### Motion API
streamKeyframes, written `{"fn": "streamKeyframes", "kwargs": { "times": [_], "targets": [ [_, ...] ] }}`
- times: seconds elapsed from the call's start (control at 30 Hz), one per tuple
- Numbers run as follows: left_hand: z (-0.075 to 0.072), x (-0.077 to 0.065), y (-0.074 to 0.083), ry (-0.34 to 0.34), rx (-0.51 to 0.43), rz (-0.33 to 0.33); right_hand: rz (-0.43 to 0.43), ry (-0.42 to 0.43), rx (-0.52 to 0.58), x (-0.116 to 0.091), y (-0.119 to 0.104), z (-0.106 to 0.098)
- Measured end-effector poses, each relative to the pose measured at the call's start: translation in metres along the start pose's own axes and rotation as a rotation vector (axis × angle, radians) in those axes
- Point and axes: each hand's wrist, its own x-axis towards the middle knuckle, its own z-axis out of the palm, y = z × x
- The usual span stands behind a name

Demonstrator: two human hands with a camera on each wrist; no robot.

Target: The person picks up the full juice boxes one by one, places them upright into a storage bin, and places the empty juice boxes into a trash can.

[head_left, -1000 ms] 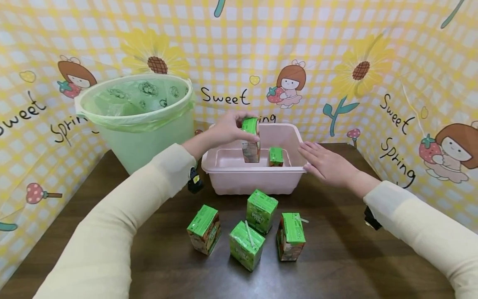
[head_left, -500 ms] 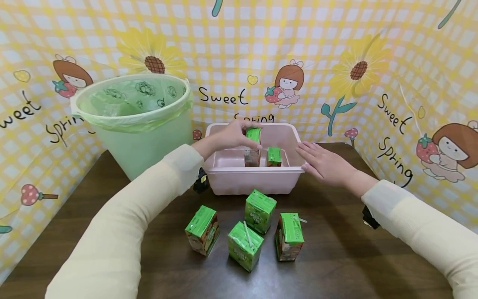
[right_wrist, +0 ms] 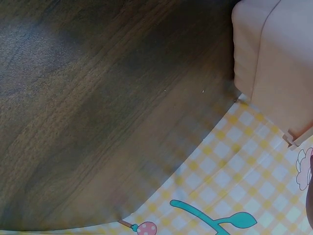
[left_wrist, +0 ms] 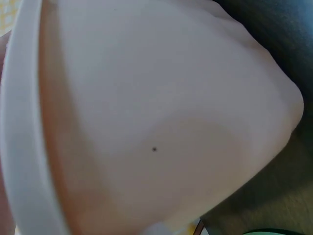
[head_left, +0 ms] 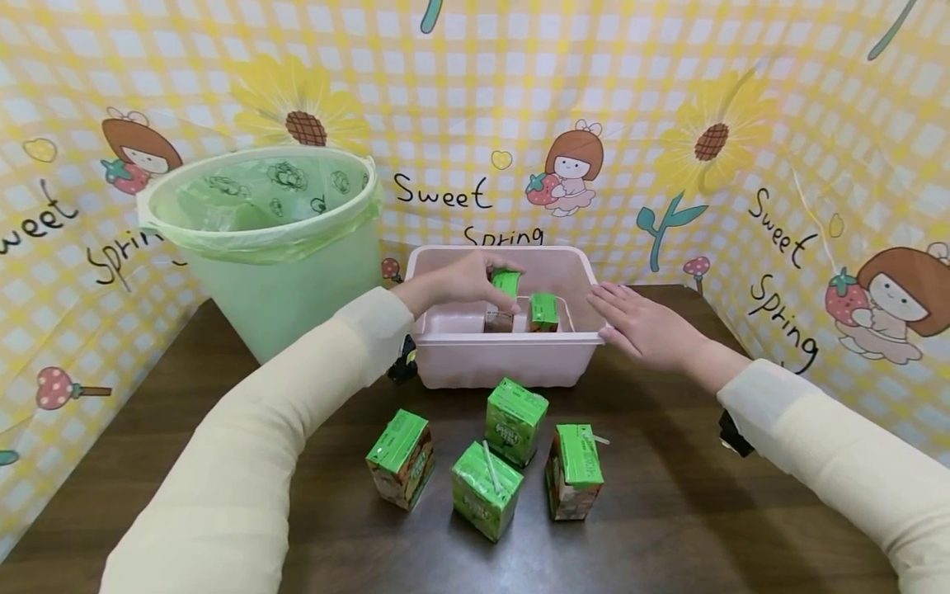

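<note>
Inside the pink plastic bin, my left hand holds a small green-topped juice box by its upper part, thumb on the near side and fingers behind. The box stands upright, low in the bin, its bottom hidden by the front wall. Another juice box is just to its right. My right hand rests with straight fingers against the bin's right rim. The bin's outer wall fills most of the left wrist view, and its corner shows in the right wrist view.
Several juice boxes stand on the dark wooden table in front of the bin, some with straws on them. A tall green trash can with a bag liner is at the left. Yellow checked cloth surrounds the table behind.
My left hand has lowered the juice box into the pink bin and slightly to the right, beside the other box. My right hand has stayed at the rim.
</note>
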Motion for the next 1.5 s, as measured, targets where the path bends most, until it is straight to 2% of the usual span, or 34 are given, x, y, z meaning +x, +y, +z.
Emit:
{"fn": "streamKeyframes", "kwargs": {
  "times": [0.23, 0.5, 0.87, 1.07, 1.5],
  "targets": [
    [0.002, 0.003, -0.007, -0.007, 0.095, -0.02, 0.0, -0.001, 0.006, -0.001, 0.0, 0.0],
    [0.006, 0.005, -0.011, -0.015, 0.075, -0.046, -0.009, -0.003, 0.012, 0.0, 0.0, 0.0],
    [0.008, 0.007, -0.018, -0.045, 0.118, -0.04, -0.007, -0.004, 0.016, 0.0, -0.001, -0.002],
    [0.012, 0.009, -0.027, -0.051, 0.171, -0.049, -0.008, -0.007, 0.016, 0.0, -0.001, -0.001],
    [0.017, 0.012, -0.027, -0.059, 0.302, -0.079, -0.003, -0.017, 0.015, 0.0, -0.001, -0.002]
  ]
}}
